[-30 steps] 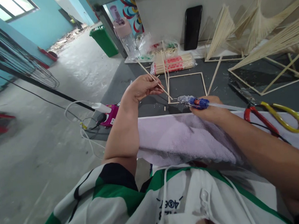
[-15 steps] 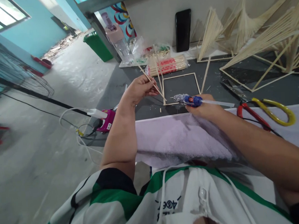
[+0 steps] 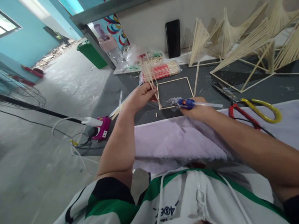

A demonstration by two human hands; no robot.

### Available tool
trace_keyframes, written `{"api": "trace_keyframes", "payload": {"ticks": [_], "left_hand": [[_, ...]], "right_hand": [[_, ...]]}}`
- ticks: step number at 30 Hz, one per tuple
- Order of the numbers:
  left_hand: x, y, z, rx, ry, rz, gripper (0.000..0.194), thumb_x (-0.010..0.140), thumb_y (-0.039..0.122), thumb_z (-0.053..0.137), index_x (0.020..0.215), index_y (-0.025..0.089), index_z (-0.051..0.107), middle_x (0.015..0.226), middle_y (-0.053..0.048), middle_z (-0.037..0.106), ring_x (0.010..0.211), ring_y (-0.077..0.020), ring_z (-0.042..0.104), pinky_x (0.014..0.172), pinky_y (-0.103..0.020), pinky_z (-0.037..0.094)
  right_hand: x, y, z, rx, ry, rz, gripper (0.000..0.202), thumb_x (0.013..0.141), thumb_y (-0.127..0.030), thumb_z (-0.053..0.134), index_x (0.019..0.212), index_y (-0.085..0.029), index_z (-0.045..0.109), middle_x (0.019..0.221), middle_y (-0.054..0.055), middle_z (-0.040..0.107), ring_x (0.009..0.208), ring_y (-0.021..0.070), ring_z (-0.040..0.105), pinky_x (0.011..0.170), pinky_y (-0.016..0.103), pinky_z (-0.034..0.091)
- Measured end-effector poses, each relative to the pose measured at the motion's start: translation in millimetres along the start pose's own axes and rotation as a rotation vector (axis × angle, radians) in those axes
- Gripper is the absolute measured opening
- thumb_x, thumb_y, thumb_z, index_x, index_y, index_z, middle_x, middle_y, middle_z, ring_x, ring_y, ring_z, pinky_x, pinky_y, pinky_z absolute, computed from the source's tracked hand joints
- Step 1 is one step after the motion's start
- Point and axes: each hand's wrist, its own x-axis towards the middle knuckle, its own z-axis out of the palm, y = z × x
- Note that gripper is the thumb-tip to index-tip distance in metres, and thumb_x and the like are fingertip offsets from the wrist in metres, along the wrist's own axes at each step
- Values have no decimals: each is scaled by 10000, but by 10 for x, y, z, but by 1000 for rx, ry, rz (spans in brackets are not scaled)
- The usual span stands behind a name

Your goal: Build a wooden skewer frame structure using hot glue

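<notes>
My left hand point(image 3: 145, 94) pinches a thin wooden stick point(image 3: 150, 81) between thumb and fingers. The stick's lower end meets the near left corner of a rectangular stick frame point(image 3: 172, 80) lying on the dark tabletop. My right hand point(image 3: 198, 110) is wrapped round a blue hot glue gun point(image 3: 188, 103), with a clear glue stick point(image 3: 209, 105) poking out of its back. Whitish, crumpled-looking material covers the front of the gun, and its nozzle points left, just right of that corner. Another stick leans up beside the frame's left side.
Scissors point(image 3: 239, 100) with red and yellow handles lie to the right. Several stick models point(image 3: 254, 53) stand behind them. A phone point(image 3: 173, 39) leans on the back panel near a packet of sticks point(image 3: 162, 70). A pink power strip point(image 3: 102, 128) sits at the left edge; a pale cloth point(image 3: 171, 141) covers the front edge.
The stick in my left hand has swung more upright, its lower end staying at the frame's corner. My right hand keeps the glue gun close to the same place. The whole view has shifted slightly.
</notes>
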Motion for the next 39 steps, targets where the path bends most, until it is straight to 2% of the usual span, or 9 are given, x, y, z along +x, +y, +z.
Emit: {"api": "trace_keyframes", "payload": {"ticks": [6,14,20,25,34,39], "left_hand": [[-8,-27,0,25,-1,7,108,873,305,588,909,203,591,790,-11,642,760,-147,670,762,-302,567],[-8,-32,-8,64,-33,38,100,873,291,597,904,196,599,783,-9,660,739,-140,674,757,-294,565],[-6,-48,-21,103,-37,41,87,853,269,610,888,192,632,805,-18,676,754,-149,688,763,-296,568],[6,-72,-10,193,-115,116,64,841,233,609,868,187,644,826,-16,675,748,-145,687,743,-290,575],[35,-118,-2,273,-110,223,94,873,245,580,880,164,627,817,-23,660,715,-130,673,689,-270,570],[9,-67,8,324,-173,241,134,873,253,560,849,147,639,936,-45,665,731,-117,662,706,-267,572]], "right_hand": [[-5,5,-6,-11,-15,39,260,785,-431,566,616,-235,589,613,35,583,550,175,502,520,297,311],[-46,-109,-102,-17,-66,65,184,746,-385,586,642,-233,599,653,42,604,589,176,522,540,295,312],[-36,-80,-78,-16,-57,27,211,763,-376,588,608,-234,567,646,42,603,605,190,550,544,299,325],[-31,-71,-70,-22,-71,51,211,771,-393,586,634,-233,594,664,49,623,602,195,555,542,300,324],[-41,-79,-84,-41,-98,46,216,789,-391,562,666,-222,616,678,42,616,597,163,499,554,293,321],[-45,-64,-79,-33,-103,49,212,804,-393,572,701,-225,650,700,53,634,596,169,508,541,290,317]]}}
